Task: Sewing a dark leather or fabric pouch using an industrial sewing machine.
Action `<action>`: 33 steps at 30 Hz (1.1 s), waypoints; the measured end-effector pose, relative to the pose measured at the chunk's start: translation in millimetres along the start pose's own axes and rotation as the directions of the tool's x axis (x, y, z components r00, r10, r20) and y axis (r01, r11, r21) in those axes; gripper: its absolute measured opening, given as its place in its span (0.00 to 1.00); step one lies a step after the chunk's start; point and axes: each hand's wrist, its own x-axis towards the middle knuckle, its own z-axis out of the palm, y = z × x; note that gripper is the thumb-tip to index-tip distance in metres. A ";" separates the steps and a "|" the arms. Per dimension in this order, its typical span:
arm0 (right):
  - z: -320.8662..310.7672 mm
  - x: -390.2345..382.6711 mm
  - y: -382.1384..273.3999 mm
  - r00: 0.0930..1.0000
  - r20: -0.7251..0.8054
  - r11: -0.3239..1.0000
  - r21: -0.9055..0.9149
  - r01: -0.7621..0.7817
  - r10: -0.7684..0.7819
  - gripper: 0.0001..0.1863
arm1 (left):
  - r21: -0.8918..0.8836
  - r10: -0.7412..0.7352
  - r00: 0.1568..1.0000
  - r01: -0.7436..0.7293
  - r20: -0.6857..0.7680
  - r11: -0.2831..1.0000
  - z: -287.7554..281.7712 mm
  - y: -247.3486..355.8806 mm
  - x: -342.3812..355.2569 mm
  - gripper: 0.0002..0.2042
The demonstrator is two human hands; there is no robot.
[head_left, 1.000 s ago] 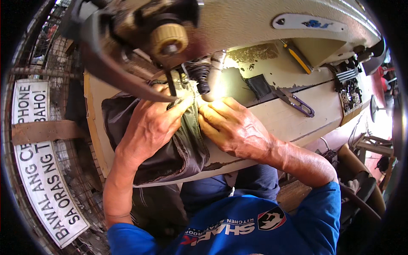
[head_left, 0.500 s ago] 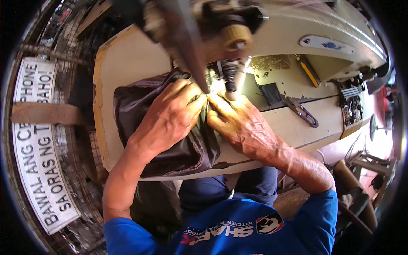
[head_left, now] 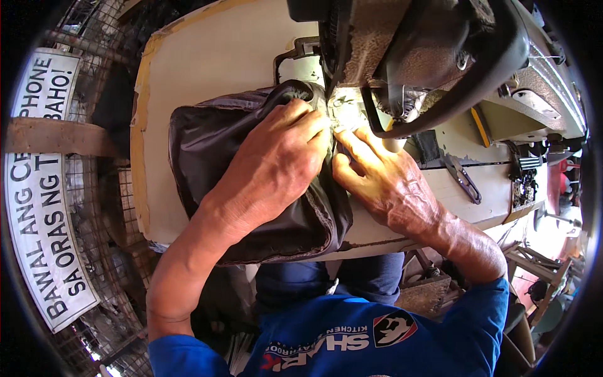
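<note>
A dark brown, shiny piece of fabric (head_left: 207,141), folded and bunched, lies on the sewing table under my hands. My left hand (head_left: 273,160) is closed on its upper part, with the fingers curled down into the folds. At the fabric's right edge my right hand (head_left: 383,182) pinches the cloth with bent thumb and fingers, close to the lit stitching area. Both sets of fingertips lie near each other beside the sewing machine (head_left: 402,47). Its needle and presser foot cannot be made out clearly in the bright light.
Thread snips (head_left: 463,181) and a dark cloth scrap (head_left: 428,146) lie right of my right hand. Behind them is a yellow-and-black tool (head_left: 481,127). The pale tabletop (head_left: 188,69) has a worn left edge beside wire mesh and a white sign (head_left: 44,188).
The view has shifted, and the machine head now shows farther right and larger. My hands and the fabric appear slightly farther right; both hands keep hold of the cloth.
</note>
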 end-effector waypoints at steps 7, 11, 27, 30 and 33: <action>1.7 5.0 5.3 0.995 -0.093 0.999 0.035 -0.027 0.031 0.10 | -0.046 0.015 0.996 -0.019 -0.087 0.999 4.9 -10.6 7.5 0.06; 8.7 -0.2 6.8 0.993 -0.108 0.995 0.087 -0.040 0.049 0.15 | -0.039 0.017 0.998 -0.019 -0.064 0.999 5.6 -10.0 9.0 0.08; 15.7 -40.3 -38.4 0.939 -0.341 0.997 0.066 -0.033 0.054 0.27 | -0.156 -0.029 0.991 0.049 0.131 0.987 -9.7 -6.2 7.6 0.15; 17.5 -39.0 -39.6 0.910 -0.414 1.000 -0.005 0.001 -0.003 0.26 | -0.168 -0.030 0.986 0.058 0.163 0.984 -15.8 -1.0 5.4 0.15; 17.1 -40.2 -41.9 0.907 -0.420 0.999 -0.045 0.006 -0.025 0.26 | -0.194 -0.015 0.983 0.051 0.183 0.980 -17.6 2.4 3.2 0.14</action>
